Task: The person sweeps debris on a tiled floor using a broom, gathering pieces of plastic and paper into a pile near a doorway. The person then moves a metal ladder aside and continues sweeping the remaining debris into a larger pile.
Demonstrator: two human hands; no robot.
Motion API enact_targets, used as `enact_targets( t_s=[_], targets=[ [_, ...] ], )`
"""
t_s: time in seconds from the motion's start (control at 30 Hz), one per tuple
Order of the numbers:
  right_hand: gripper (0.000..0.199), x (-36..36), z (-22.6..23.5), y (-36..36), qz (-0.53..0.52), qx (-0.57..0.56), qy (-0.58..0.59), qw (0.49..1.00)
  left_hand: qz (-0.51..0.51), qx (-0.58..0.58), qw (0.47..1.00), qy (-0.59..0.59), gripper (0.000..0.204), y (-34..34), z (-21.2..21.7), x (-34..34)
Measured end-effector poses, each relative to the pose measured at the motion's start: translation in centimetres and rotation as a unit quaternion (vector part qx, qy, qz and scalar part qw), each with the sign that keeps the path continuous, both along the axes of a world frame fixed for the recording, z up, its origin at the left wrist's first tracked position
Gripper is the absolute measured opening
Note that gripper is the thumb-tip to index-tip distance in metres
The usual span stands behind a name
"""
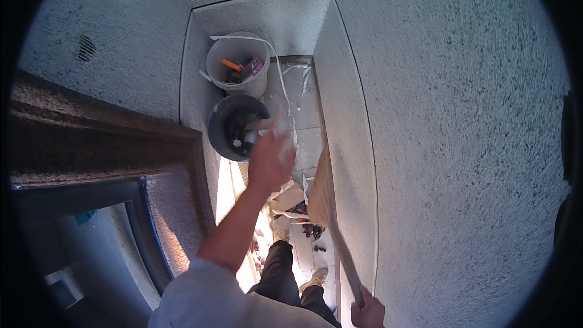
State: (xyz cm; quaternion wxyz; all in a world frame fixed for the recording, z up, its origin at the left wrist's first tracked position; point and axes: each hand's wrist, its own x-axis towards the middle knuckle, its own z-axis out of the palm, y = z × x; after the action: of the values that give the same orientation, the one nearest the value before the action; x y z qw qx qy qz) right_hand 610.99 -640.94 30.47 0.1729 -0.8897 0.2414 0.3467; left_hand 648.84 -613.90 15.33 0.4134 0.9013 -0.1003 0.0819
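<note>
My left hand (272,161) reaches forward over the near rim of a dark grey bucket (214,126). Its fingers are smeared by motion, so what they hold, if anything, is unclear. A tan strip (260,125) shows just beyond the fingers, over the bucket's mouth. Dark stuff and pale scraps lie inside that bucket. At the lower right, my right hand (368,311) is closed round the long handle of a broom (322,197). The broom's tan, flared head points away from me along the right wall.
Behind the dark bucket stands a white bucket (258,88) with an orange-handled item inside. A white strip (278,61) trails from it to the floor. Dark debris (313,231) and pale scraps lie near my feet. Rough plaster walls (449,115) enclose the narrow tiled floor; a brown frame (103,140) borders the left.
</note>
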Motion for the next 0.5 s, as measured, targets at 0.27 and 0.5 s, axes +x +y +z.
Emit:
enact_targets(
  t_s=[0.27,0.5],
  targets=[
    [0.065,21.2,-13.7,2.2,0.039,0.019,-0.231,0.972,-0.388,0.026,0.869,0.306,0.040,-1.6,-1.4,-30.2],
    [0.059,38.4,-27.5,5.8,-0.084,0.196,-0.309,0.927,-0.548,-0.127,0.736,0.377,0.030,-2.3,-8.8,-37.2]
  ],
)
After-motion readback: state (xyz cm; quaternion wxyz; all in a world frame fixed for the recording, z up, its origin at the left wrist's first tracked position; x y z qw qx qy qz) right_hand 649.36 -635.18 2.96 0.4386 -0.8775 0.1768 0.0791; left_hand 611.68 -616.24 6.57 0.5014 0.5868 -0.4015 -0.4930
